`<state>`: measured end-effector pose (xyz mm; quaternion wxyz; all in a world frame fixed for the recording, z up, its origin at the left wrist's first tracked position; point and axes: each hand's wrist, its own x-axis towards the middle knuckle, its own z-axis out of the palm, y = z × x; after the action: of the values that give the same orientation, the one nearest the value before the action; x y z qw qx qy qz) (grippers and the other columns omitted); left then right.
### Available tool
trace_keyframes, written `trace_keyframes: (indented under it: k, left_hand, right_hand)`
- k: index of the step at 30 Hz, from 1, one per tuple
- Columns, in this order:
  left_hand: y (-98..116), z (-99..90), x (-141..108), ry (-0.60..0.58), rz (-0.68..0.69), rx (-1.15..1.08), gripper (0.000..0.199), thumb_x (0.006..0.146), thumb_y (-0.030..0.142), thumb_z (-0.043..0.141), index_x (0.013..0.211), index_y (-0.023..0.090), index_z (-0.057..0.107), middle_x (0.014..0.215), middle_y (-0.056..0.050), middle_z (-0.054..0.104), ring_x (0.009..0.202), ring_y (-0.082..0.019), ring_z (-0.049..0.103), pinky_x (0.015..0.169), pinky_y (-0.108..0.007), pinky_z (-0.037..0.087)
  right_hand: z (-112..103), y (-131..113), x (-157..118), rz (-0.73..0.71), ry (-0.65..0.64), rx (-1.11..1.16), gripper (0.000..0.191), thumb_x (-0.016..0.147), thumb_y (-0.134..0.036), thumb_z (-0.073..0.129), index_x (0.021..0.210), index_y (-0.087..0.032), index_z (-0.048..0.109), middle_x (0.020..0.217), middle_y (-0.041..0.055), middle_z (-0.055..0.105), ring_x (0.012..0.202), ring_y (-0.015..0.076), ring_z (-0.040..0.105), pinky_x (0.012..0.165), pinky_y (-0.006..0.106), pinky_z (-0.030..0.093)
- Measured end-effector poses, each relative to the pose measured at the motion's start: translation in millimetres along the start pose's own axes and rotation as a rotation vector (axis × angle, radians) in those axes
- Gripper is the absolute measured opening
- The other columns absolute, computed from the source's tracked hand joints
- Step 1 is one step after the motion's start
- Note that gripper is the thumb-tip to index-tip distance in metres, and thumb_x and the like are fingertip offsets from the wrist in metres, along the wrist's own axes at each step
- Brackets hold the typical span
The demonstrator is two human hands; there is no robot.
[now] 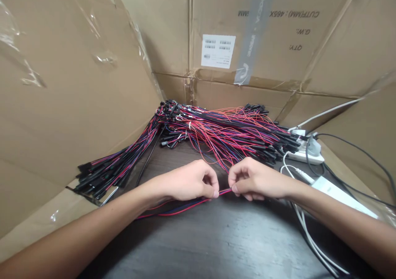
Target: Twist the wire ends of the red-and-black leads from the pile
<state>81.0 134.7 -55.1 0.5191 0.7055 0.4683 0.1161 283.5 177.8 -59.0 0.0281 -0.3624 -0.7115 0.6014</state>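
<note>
My left hand [198, 182] and my right hand [252, 180] face each other over the dark table [216, 237], a short gap between their fingertips. Both pinch the same thin bundle of red, blue and dark wires [182, 207]. From my left fingers the wires run left and pass under my left forearm. A short straight stretch of them shows between the two pinches. My right fingers hide where they continue. Just beyond the hands lies a large pile of wire harnesses [216, 126], red and blue with black sleeves.
More harnesses [114, 167] lean along the left cardboard wall [68, 97]. Cardboard [213, 6] with a white label [218, 51] stands behind. On the right are a white power strip [309, 158], a white box [343, 196] and loose white and black cables [309, 237].
</note>
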Motion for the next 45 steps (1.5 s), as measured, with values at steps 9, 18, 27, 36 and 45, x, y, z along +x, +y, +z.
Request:
trace_keyframes:
  k: [9,18,27,36,45]
  left_hand:
    - [-7.7,4.6,5.8,0.044,-0.077,-0.304,0.004,0.072,0.016,0.059,0.071,0.012,0.058,0.063,-0.003,0.066,0.052,-0.012,0.063,0.05,-0.023,0.049]
    - [3.0,15.8,3.0,0.118,-0.083,-0.209,0.007,0.075,0.015,0.053,0.074,0.011,0.059,0.058,-0.001,0.062,0.047,-0.012,0.061,0.044,-0.02,0.048]
    - [1.3,15.0,2.7,0.066,-0.07,-0.101,0.008,0.074,0.017,0.056,0.073,0.011,0.062,0.058,-0.001,0.061,0.05,-0.012,0.06,0.047,-0.022,0.049]
    - [1.8,10.8,2.9,0.055,-0.044,0.029,0.01,0.075,0.014,0.052,0.071,0.011,0.06,0.057,-0.001,0.06,0.05,-0.012,0.06,0.047,-0.021,0.049]
    - [1.0,17.7,2.6,0.06,0.012,0.076,0.015,0.079,0.014,0.047,0.073,0.012,0.061,0.06,-0.002,0.062,0.052,-0.012,0.062,0.048,-0.02,0.048]
  right_hand:
    - [-8.7,0.7,0.3,-0.044,0.037,0.019,0.004,0.068,-0.016,0.055,0.065,-0.014,0.057,0.042,-0.0052,0.053,0.028,0.0034,0.041,0.028,0.012,0.031]
    - [3.6,3.2,-1.3,-0.089,-0.014,-0.049,0.007,0.075,-0.018,0.055,0.073,-0.012,0.059,0.051,-0.0036,0.056,0.035,0.0035,0.045,0.033,0.013,0.036]
    - [-2.6,-2.8,-9.1,-0.01,-0.078,-0.14,0.006,0.077,-0.015,0.053,0.072,-0.013,0.056,0.055,-0.0031,0.055,0.039,0.0039,0.047,0.036,0.013,0.038]
    - [-8.0,-4.3,-9.2,0.004,-0.091,-0.178,0.006,0.076,-0.013,0.052,0.071,-0.013,0.056,0.056,-0.003,0.056,0.041,0.0048,0.049,0.039,0.014,0.04]
    - [11.9,-0.9,-5.4,-0.051,-0.045,-0.166,0.007,0.08,-0.015,0.054,0.075,-0.012,0.058,0.06,-0.0015,0.056,0.045,0.0056,0.049,0.041,0.015,0.04]
